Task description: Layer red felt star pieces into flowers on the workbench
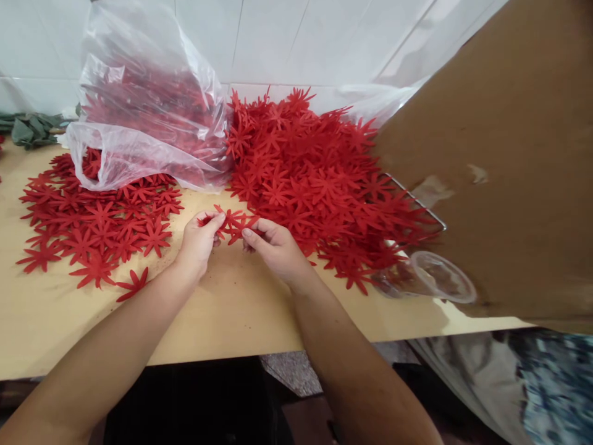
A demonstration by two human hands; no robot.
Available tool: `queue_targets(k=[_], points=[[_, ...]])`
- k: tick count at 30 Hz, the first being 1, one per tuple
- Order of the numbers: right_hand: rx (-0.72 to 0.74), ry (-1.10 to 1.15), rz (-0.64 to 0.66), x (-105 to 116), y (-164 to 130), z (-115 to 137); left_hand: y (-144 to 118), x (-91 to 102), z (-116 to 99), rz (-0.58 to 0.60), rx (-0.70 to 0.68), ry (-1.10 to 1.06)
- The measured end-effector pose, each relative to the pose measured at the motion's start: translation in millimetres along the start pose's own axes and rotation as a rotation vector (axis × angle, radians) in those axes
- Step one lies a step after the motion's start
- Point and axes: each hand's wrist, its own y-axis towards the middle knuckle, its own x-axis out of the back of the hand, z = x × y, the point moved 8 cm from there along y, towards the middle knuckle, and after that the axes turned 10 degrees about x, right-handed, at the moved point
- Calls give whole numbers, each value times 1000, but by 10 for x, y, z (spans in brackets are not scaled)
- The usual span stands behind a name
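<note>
Hands meet at table centre: left hand [198, 238] and right hand [273, 246] both pinch 1 small cluster of red fabric flowers [233, 224] between thumb and fingertips, held just above the wooden table [241, 309]. Big loose heap of red flowers [319, 179] sits just behind and right of the hands, touching a clear plastic bag [143, 117] stuffed with more. Flat spread of flowers [92, 222] lies left, partly under the bag mouth. Clear plastic cup [433, 278] on its side at the heap's right edge, beside a brown cardboard sheet [509, 167]. Green leaf pieces [32, 128] far left by the wall.
</note>
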Motion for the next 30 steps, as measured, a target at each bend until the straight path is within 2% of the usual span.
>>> queue_targets(k=[6,8,11,13,14,17,21,25,30], points=[[-12,-31,-38,51,-11,-10,14,-26,25,-12,-2,-15],[-11,15,-77,115,-21,6,60,37,12,-54,7,-67],[17,178,-266,315,-48,41,139,231,-38,-159,13,-198],[26,217,-379,416,-68,39,183,281,-80,-131,6,-192],[14,194,-395,426,-68,23,198,272,-93,-90,2,-160],[-45,56,-346,356,-44,-59,199,190,-93,20,-18,-44],[-77,-46,-301,286,-15,-183,149,50,-90,110,-77,83],[-90,-41,-249,217,-2,-247,99,-18,-101,149,-105,163],[-109,72,-196,78,-25,-176,63,-104,-90,203,-162,275]])
